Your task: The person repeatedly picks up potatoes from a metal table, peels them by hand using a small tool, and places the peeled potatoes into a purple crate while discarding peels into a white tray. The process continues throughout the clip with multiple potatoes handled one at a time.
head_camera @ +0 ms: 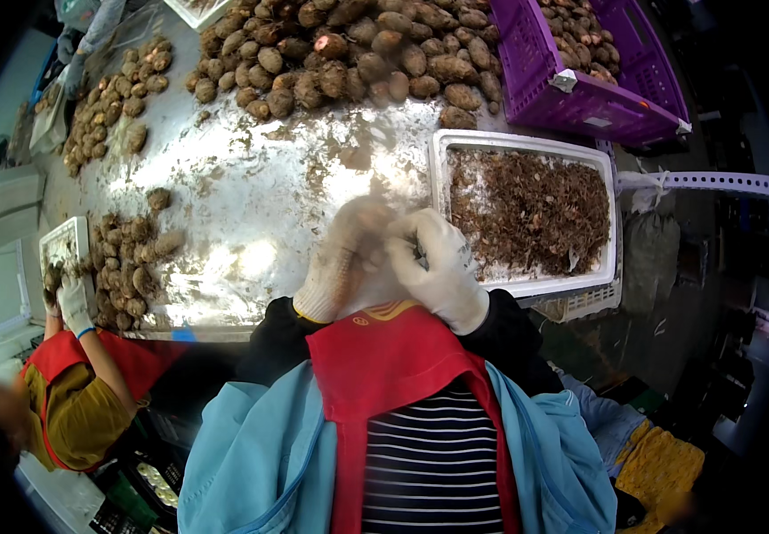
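Both my hands wear white work gloves and meet in front of the red apron (397,360), at the near edge of the metal table (257,180). My left hand (341,260) is curled inward, its glove stained brown over the fingers. My right hand (439,263) has its fingers bent toward the left one, with a dark gap between thumb and fingers. A blur covers the spot where the fingertips meet, so anything held there cannot be made out. Beyond my hands lies a large heap of brown, hairy taro corms (351,60).
A white foam tray (524,290) of brown peelings (538,207) stands right of my hands. Behind it is a purple crate (518,60) of corms. On the left, a co-worker's gloved hands (74,300) are at a small white tray (82,230), beside smaller corm piles (124,267).
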Available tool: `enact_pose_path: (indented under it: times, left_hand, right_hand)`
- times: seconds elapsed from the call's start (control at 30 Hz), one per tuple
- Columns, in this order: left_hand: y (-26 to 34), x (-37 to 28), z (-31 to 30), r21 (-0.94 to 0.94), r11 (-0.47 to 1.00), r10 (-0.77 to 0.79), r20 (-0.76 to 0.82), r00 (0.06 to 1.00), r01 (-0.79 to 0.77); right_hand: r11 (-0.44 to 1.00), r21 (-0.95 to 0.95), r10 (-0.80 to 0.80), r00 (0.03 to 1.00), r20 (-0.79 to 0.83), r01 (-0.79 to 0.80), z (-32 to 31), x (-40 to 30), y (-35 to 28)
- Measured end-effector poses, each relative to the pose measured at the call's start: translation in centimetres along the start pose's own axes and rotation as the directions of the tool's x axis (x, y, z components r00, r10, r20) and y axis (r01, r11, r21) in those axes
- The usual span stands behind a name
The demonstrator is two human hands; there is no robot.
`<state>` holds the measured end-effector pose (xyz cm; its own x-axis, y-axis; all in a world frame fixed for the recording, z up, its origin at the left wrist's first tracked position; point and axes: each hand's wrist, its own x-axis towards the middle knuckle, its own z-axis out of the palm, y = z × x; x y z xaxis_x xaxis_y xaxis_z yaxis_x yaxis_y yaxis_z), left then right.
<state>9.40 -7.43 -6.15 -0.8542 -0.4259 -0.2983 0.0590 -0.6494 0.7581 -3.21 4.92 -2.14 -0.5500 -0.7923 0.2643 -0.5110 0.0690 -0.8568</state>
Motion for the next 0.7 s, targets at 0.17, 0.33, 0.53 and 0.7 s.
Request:
enact_pose_path:
  times: [0.17, 0.33, 0.53, 0.7]
  left_hand:
    - [-0.4, 0.3, -1.7, -0.252, 0.966, -0.044, 0.070, 0.997, 0.061]
    - [0.7, -0.3, -0.4, -0.234, 0.966, -0.118, -0.037, 0.992, 0.107]
    - [0.1, -0.5, -1.4, 0.080, 0.997, 0.000, 0.069, 0.998, -0.006]
    - [0.4, -0.9, -1.1, 0.365, 0.929, 0.055, 0.046, 0.997, -0.068]
  right_hand:
    - [0.975, 0.119, 0.185, 0.982, 0.028, -0.187, -0.6, 0.1, -0.7]
    - [0.961, 0.134, 0.231, 0.969, 0.093, -0.242, -1.4, 0.6, -1.6]
    - [0.979, 0.091, 0.172, 0.982, 0.082, -0.180, -1.3, 0.4, -1.6]
    - [0.961, 0.061, 0.256, 0.954, 0.155, -0.268, -1.4, -0.3, -1.5]
